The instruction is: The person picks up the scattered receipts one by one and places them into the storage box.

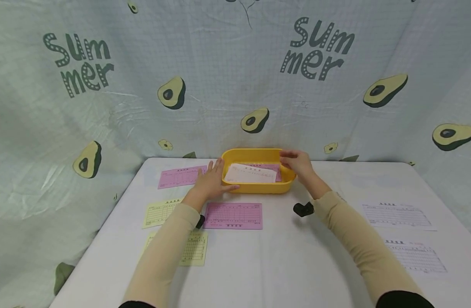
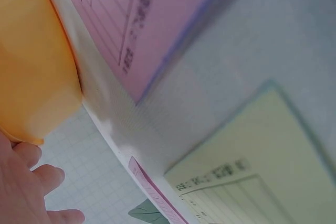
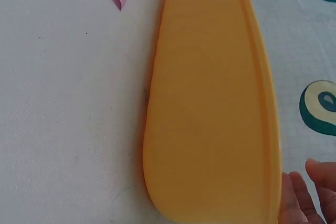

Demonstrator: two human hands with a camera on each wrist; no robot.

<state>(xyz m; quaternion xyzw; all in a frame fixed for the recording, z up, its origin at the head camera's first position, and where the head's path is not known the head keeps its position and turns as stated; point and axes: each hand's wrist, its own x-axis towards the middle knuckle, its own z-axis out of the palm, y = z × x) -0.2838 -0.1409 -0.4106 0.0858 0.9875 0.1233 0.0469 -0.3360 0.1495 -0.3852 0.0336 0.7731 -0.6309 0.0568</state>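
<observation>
A yellow plastic tray point(image 1: 258, 188) stands at the table's far edge, holding a white printed slip point(image 1: 251, 173) on top of a pink slip point(image 1: 278, 167). Against the tray's left end rests my left hand point(image 1: 210, 182), fingers spread and thumb along the front rim. The left wrist view shows its fingers point(image 2: 48, 177) beside the tray's corner. My right hand point(image 1: 298, 164) is at the right end, fingertips over the rim. In the right wrist view its thumb point(image 3: 321, 176) stands apart from the fingers, with the tray's side point(image 3: 210, 103) filling the middle.
A pink slip point(image 1: 233, 216) lies in front of the tray and another pink slip point(image 1: 181, 176) to its left. Two yellow slips, one nearer me point(image 1: 195, 250), lie partly under my left forearm. White slips point(image 1: 397, 214) lie at the right. A patterned curtain point(image 1: 220, 64) hangs behind.
</observation>
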